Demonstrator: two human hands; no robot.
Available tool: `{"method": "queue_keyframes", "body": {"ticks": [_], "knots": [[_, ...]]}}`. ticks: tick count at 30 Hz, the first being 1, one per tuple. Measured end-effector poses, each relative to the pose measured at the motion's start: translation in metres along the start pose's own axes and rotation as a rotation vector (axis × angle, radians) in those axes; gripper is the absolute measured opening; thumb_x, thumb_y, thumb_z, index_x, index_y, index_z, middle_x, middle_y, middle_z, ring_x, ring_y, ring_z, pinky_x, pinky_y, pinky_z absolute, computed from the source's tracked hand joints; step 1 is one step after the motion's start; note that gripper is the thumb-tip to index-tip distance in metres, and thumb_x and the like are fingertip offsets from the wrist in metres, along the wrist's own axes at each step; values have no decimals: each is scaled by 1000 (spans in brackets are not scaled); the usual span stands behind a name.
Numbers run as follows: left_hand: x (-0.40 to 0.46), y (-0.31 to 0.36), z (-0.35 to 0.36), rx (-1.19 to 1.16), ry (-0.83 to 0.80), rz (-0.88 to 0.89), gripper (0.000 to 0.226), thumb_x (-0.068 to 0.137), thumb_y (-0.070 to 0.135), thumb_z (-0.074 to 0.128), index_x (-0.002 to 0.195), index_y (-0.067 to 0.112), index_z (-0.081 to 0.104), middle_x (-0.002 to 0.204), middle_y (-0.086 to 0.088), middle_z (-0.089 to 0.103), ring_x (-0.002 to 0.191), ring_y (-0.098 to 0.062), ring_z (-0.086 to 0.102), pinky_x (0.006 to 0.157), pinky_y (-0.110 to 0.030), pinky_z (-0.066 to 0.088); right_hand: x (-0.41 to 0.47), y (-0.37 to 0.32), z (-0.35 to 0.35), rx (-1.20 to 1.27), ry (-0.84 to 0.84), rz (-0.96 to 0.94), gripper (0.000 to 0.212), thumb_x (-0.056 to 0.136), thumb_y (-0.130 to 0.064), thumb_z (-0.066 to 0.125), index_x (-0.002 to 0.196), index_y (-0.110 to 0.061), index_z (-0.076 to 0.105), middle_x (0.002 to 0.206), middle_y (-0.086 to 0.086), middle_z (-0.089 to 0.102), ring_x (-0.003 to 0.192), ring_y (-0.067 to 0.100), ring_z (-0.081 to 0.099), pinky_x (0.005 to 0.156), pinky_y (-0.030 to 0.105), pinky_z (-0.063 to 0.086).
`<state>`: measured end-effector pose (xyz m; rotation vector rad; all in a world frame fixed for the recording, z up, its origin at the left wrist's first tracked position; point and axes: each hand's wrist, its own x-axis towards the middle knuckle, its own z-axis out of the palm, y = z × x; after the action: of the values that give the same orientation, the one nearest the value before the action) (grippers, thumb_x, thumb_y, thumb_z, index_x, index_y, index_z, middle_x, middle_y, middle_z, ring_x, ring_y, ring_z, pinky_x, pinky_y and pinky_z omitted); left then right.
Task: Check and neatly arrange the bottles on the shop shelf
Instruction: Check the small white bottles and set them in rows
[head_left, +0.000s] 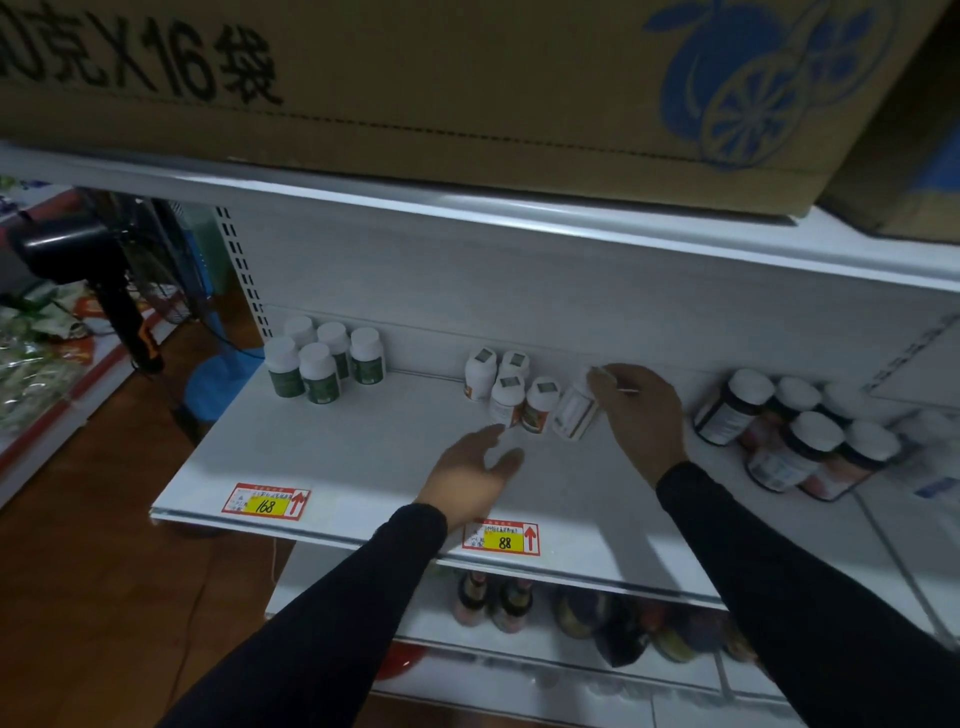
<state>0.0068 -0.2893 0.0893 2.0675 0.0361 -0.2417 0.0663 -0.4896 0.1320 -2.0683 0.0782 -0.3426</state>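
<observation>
On the white shelf (332, 457) a cluster of several white bottles with orange labels (506, 397) stands in the middle. My right hand (641, 415) grips one more white bottle (574, 410) at the right end of this cluster, fingers over its cap, the bottle tilted. My left hand (475, 467) hovers open just in front of the cluster, fingertips close to the front bottle. Several green-labelled white bottles (324, 364) stand at the shelf's back left. Dark bottles with white caps (795, 436) crowd the right side.
A big cardboard box (415, 88) sits on the shelf above. Yellow price tags reading 168 (266, 501) and 88 (503, 539) mark the front edge. Glass bottles (493, 603) fill the lower shelf. A fan (104, 260) and packaged goods stand at the left over a wooden floor.
</observation>
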Motion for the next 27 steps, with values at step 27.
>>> {"method": "queue_keyframes", "body": {"ticks": [27], "knots": [[-25, 48, -4, -757, -123, 8, 28, 87, -4, 65, 100, 20, 63, 101, -5, 69, 99, -22, 64, 92, -35, 56, -41, -22, 15, 575, -375, 260, 26, 97, -17, 57, 115, -2, 68, 104, 13, 74, 88, 17, 71, 75, 24, 56]]}}
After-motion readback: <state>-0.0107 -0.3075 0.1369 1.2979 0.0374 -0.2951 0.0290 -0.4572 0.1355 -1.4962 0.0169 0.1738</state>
